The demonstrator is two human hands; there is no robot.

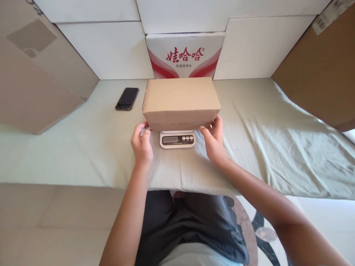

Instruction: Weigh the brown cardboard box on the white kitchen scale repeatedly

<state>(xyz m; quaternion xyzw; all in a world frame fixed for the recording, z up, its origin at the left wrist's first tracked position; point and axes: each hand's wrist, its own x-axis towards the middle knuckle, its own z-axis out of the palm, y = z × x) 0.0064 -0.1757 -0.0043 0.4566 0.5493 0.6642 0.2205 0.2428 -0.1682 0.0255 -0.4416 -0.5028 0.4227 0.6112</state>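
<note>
The box [181, 101] is seen in plain tan brown. The scale [178, 139] is white with a grey display strip. The bench [263, 140] is covered in pale grey-green cloth. The phone [127, 98] is black. The carton [185, 55] is printed white with red characters and red curved bands.

We see a matt brown cardboard box [181, 101] on a scale [178, 139] of smooth white plastic. The bench [263, 147] wears soft, creased, pale green cloth. The phone [127, 98] looks glossy black. The printed carton [185, 56] behind has a smooth, slightly shiny face.
</note>
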